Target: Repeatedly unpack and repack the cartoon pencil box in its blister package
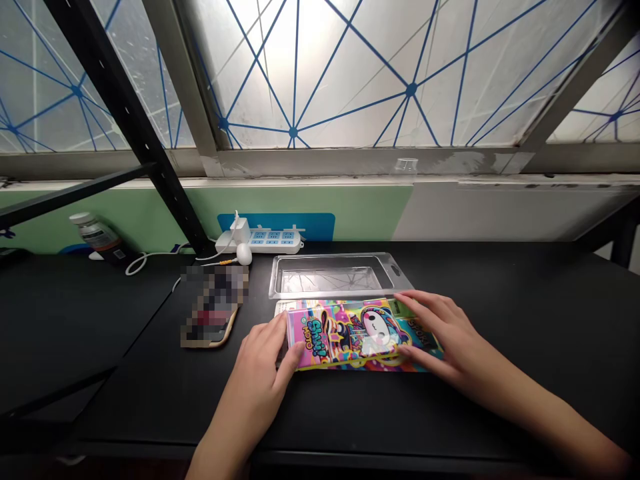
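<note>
A flat, colourful cartoon-printed case (350,333) lies on the black desk, perhaps a pencil case. A printed card (363,365) of similar colours shows beneath it and along its edges. My left hand (263,360) grips the left end of the case, its thumb over the front corner. My right hand (445,333) closes round the right end, thumb near the front edge and fingers at the back corner. Just behind the case, a clear plastic package shell (327,277) rests on the desk, close to my right fingertips.
To the left lies a phone (215,310), its screen blurred. A white power strip (275,240) with a charger and cable sits against the wall. A bottle (100,237) stands farther left, behind a black metal post (150,147). Frosted windows rise above.
</note>
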Action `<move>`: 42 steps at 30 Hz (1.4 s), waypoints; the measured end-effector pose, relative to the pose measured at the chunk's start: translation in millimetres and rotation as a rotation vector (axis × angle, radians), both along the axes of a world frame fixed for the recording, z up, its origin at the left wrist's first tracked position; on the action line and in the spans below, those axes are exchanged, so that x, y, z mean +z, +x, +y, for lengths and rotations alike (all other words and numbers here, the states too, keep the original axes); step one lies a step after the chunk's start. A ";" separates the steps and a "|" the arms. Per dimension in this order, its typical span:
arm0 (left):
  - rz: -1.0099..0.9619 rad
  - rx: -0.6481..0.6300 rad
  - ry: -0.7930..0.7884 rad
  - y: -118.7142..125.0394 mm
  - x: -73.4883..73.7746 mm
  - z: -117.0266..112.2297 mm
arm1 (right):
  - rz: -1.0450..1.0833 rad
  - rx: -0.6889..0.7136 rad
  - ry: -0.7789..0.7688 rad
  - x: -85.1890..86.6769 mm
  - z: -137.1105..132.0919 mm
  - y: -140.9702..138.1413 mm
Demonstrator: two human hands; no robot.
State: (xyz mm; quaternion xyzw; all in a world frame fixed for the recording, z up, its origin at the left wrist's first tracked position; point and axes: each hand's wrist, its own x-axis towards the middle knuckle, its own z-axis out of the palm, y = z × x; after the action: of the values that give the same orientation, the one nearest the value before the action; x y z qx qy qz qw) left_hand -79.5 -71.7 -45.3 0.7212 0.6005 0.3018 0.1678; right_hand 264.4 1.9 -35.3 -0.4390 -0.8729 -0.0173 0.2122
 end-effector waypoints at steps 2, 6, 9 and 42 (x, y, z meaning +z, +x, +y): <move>0.002 0.000 -0.010 -0.2 1.3 0.5 | -0.067 0.017 0.044 3.1 2.0 -9.8; 0.038 0.033 0.004 -1.3 -0.7 1.3 | -0.150 0.026 0.061 14.4 8.0 -25.2; 0.070 0.049 0.022 -2.0 -2.6 0.7 | -0.177 0.091 -0.036 25.9 10.9 -39.2; -0.113 -0.035 -0.169 -14.9 5.1 -9.3 | 0.100 0.398 0.233 46.6 -38.9 -59.4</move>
State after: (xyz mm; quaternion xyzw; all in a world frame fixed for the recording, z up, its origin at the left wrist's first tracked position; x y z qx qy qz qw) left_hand -94.4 -81.0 -40.2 0.6968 0.6005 0.2875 0.2668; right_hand 205.0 -37.0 11.3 -0.2314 -0.9228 -0.0541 0.3034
